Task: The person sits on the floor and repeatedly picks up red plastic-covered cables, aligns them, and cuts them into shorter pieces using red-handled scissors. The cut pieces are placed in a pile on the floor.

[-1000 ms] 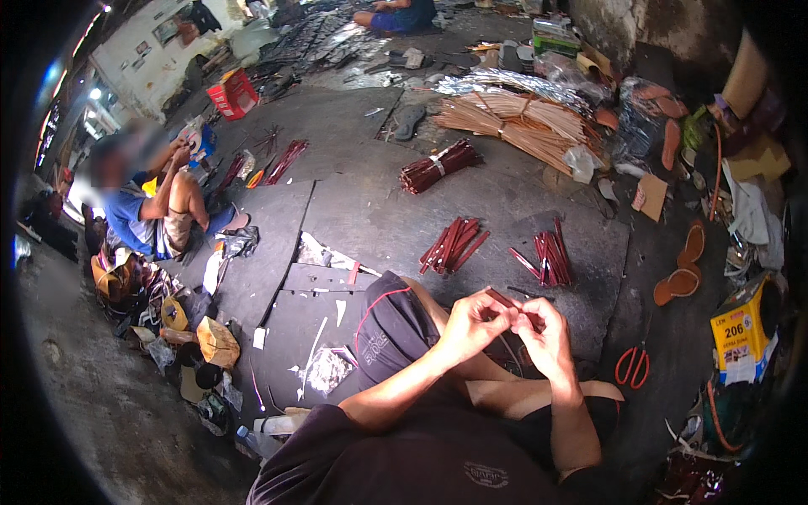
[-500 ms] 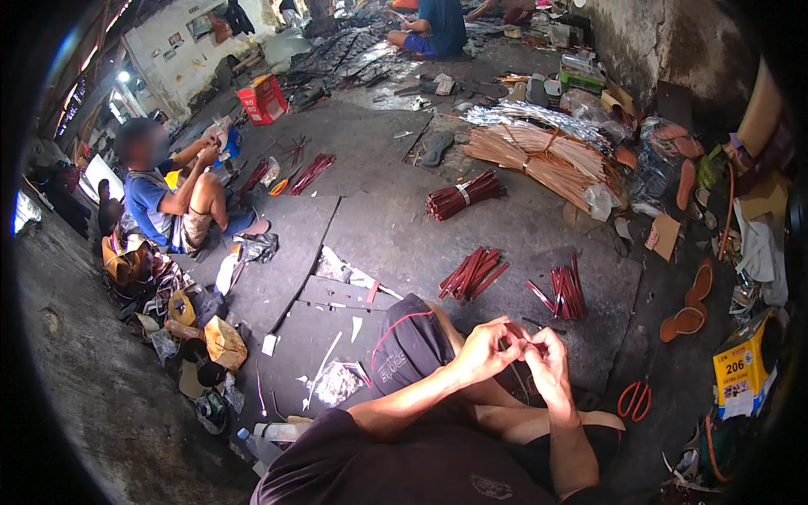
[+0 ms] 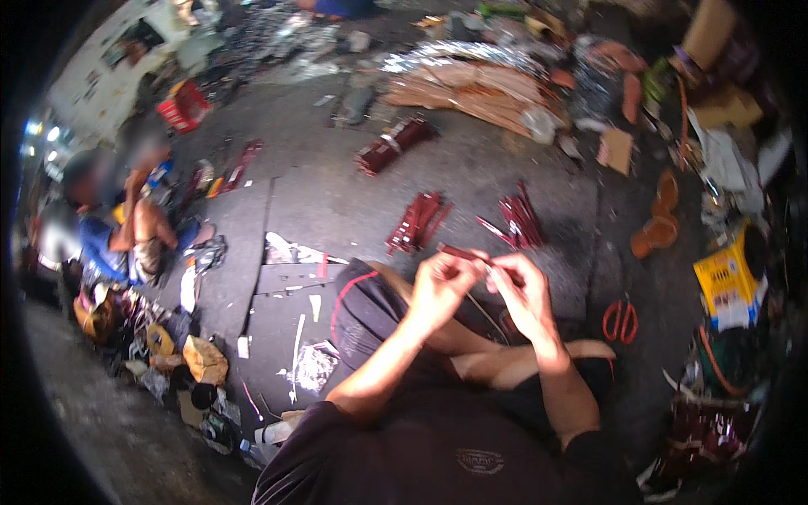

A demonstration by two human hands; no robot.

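My left hand and my right hand meet above my crossed legs, fingers pinched together. Between them is a dark red strip, its flat end sticking out past the left fingers. A thin pale cord hangs below the hands. Just beyond them, on the dark floor mat, lie a loose pile of dark red strips and a second pile of dark red strips. Farther off is a tied bundle of dark red strips. The fingers partly hide the held strip.
Red-handled scissors lie right of my knee. Brown sandals and a yellow container are farther right. Light brown strips lie at the back. On the left a person in blue sits near a red box. Scraps surround crumpled foil.
The view has shifted, so most things sit higher and farther left. My hands have tilted, and the dark red strip now shows between the fingers. The picture is more blurred.
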